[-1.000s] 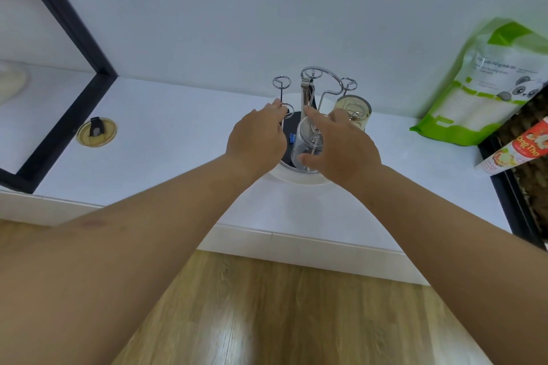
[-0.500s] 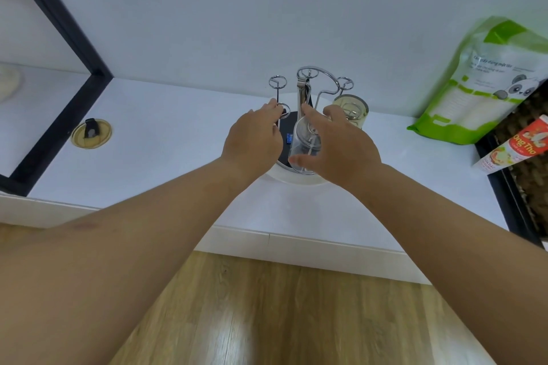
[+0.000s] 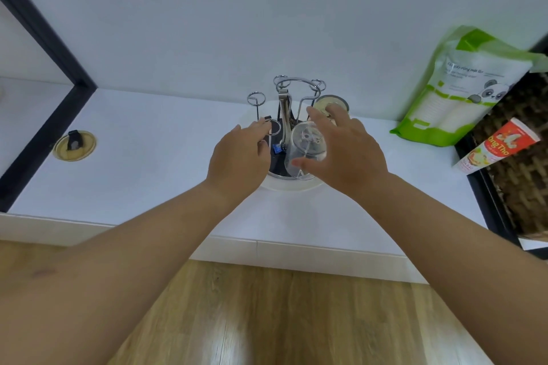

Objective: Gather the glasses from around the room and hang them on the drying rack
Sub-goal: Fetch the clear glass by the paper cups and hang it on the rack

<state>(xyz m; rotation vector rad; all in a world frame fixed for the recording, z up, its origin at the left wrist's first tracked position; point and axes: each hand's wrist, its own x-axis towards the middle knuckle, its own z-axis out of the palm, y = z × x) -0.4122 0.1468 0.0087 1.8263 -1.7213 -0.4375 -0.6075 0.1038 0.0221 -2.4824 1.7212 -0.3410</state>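
Since the earlier frame the right hand (image 3: 350, 154) has spread, its grip now apart around the clear glass (image 3: 305, 151). On the white counter (image 3: 148, 163), at frame centre, the chrome drying rack (image 3: 284, 107) carries that transparent tumbler upside down on a prong. The left hand (image 3: 240, 154), fingers loosely curled, touches a wire loop.

rack (image 3: 286, 115) on counter (image 3: 154, 175), pouch (image 3: 456, 92) right

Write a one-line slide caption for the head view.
Right hand sets an inverted clear glass on the drying rack; left hand touches a peg.
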